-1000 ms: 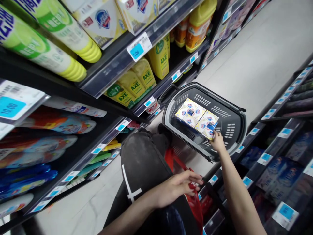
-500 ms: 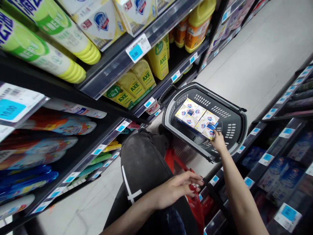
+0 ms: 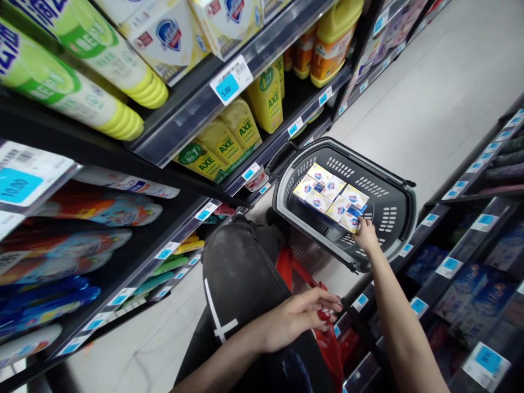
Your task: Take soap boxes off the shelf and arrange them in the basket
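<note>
My right hand (image 3: 367,236) reaches into a dark grey shopping basket (image 3: 399,215) on the floor. Its fingers are closed at the corner of a white and yellow soap box (image 3: 350,222). That box lies at the near right end of several similar soap boxes (image 3: 321,188), set side by side in the basket. Blue patches show between some of them. My left hand (image 3: 301,316) is over my lap, fingers stretched and a little apart, holding nothing that I can see. A red bag (image 3: 333,349) hangs just beneath it, partly hidden.
On the left, shelves hold green-labelled bottles (image 3: 73,82), larger soap boxes (image 3: 167,41) and yellow AXE bottles (image 3: 225,144). More shelving with blue packs (image 3: 478,297) runs along the right. My bent knee (image 3: 233,262) is close to the basket. Pale floor (image 3: 450,82) stretches beyond it.
Hardly anything differs. My right hand stays at the soap box, and my left hand keeps its place; the view shifts very slightly.
</note>
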The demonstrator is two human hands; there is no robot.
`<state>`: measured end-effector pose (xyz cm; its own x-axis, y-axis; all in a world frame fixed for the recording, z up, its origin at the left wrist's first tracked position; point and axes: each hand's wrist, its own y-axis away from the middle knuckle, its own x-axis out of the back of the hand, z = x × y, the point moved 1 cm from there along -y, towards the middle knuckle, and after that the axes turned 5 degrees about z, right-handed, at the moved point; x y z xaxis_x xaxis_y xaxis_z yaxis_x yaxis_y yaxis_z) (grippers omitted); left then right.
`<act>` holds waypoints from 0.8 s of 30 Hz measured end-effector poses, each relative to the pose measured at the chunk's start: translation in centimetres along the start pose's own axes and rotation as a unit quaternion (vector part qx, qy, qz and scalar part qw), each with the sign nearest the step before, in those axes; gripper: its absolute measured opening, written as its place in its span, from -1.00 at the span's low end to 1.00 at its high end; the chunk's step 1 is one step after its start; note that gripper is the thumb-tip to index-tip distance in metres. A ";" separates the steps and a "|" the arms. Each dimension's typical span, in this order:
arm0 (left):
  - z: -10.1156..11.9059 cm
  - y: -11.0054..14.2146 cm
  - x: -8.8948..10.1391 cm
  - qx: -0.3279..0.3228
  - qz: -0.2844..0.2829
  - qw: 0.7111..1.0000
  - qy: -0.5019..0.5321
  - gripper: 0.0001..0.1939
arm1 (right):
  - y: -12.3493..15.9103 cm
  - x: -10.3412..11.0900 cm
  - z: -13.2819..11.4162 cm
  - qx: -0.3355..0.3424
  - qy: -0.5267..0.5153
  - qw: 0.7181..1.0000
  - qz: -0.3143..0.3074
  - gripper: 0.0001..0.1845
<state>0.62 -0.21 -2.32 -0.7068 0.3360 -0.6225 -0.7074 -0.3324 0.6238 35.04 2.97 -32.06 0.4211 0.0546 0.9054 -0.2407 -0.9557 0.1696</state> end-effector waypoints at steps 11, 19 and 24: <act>1.7 0.1 -0.5 0.028 0.008 0.997 -0.072 -0.38 | -7.4 3.0 1.6 -0.078 -0.046 0.993 0.075 -0.09; 1.7 -0.6 -0.4 0.046 0.013 0.995 -0.092 -0.41 | -10.5 2.4 0.2 -0.053 0.028 0.998 0.026 -0.18; 1.8 -0.6 -0.4 0.058 0.015 0.993 -0.100 -0.49 | -10.4 2.2 0.4 -0.038 0.033 0.998 0.022 -0.14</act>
<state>1.40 1.49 -1.58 -0.7048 0.5002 -0.5030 -0.6723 -0.2447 0.6987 38.88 12.95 -31.99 0.3507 0.0340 0.9359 -0.3243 -0.9331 0.1554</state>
